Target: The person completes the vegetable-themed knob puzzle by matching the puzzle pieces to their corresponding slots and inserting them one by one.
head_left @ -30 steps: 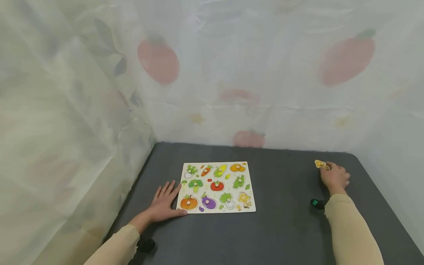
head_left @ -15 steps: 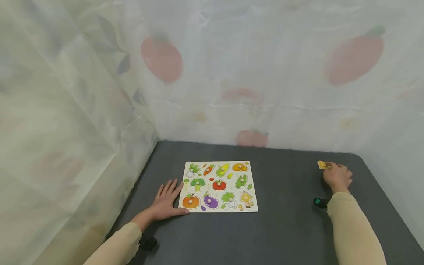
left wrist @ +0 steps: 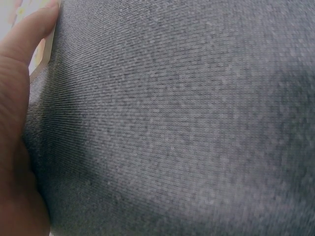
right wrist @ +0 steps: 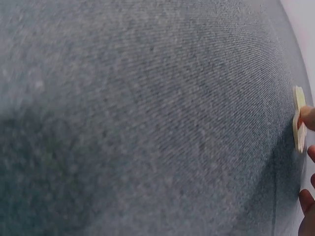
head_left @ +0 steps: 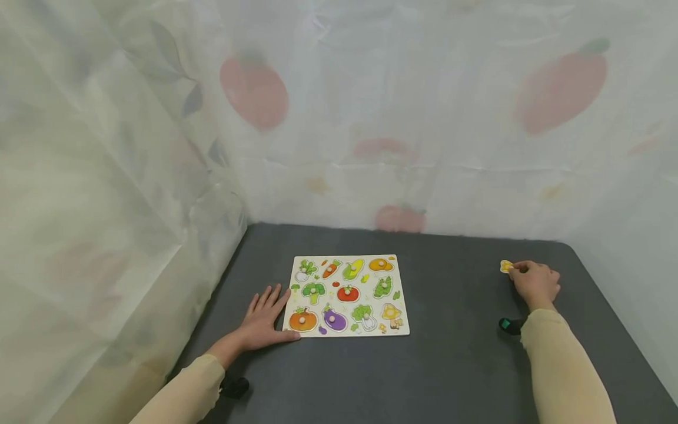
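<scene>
My left hand [head_left: 259, 327] lies with its fingers spread against the left edge of a white wooden peg puzzle board [head_left: 333, 281]. The thumb touches the board's lower left corner, which also shows in the left wrist view. Vegetable pieces with small round knobs sit in the board, among them a purple eggplant [head_left: 335, 318] and a red tomato [head_left: 348, 294]. The mushroom picture [head_left: 392, 314] at lower right shows no knob. Far to the right, my right hand [head_left: 537, 284] pinches a small yellow puzzle piece [head_left: 505, 267] at the table. My fingers hide part of that piece.
The dark grey table [head_left: 450, 353] runs back to a pale curtain [head_left: 402, 106] with red fruit prints. Another curtain [head_left: 106, 206] hangs along the left side. The table's right edge lies just beyond my right hand.
The yellow puzzle piece has turned a little in my right fingers, and less of it shows. My left hand stays against the board. The view has shifted slightly.
</scene>
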`<action>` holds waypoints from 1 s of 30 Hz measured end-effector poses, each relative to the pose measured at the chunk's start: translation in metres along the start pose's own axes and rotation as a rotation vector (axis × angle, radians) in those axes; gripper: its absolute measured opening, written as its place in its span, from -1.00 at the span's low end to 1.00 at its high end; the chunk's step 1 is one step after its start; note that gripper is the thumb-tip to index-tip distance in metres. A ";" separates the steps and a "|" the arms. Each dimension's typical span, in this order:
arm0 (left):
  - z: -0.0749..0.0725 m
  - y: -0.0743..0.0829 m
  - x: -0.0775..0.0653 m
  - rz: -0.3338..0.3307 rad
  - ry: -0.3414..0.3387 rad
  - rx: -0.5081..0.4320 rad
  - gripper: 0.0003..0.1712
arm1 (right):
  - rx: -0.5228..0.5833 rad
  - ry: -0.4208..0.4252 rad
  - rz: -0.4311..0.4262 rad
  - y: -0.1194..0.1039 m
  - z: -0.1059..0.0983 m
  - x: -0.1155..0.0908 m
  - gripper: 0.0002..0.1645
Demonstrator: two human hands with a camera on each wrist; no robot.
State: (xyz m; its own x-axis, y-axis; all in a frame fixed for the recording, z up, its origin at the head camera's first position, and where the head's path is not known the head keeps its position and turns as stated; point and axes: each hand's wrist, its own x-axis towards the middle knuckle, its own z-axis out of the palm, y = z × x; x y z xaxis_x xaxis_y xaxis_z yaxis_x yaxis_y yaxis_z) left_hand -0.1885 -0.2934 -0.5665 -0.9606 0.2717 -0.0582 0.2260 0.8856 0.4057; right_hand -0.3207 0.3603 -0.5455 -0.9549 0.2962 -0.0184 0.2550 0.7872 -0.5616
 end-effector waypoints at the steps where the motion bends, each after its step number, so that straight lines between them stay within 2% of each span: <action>1: -0.001 0.000 0.000 -0.006 -0.008 0.008 0.36 | 0.000 -0.004 -0.007 0.001 0.000 0.000 -0.49; 7: -0.003 0.003 0.001 -0.018 -0.024 0.026 0.36 | -0.003 -0.015 -0.025 0.003 0.003 -0.002 -0.46; 21: 0.000 0.001 0.000 -0.008 0.000 0.001 0.37 | 0.024 0.020 0.013 0.002 0.007 -0.002 -0.46; 30: -0.003 0.003 0.000 -0.024 -0.022 0.029 0.36 | -0.020 -0.002 0.016 -0.006 0.004 -0.004 -0.52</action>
State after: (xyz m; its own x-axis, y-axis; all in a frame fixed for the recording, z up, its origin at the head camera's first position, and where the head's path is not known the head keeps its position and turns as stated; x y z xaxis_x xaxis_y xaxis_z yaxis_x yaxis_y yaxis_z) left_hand -0.1877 -0.2917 -0.5628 -0.9622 0.2579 -0.0874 0.2077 0.9027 0.3769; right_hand -0.3189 0.3523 -0.5458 -0.9511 0.3076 -0.0292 0.2733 0.7931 -0.5443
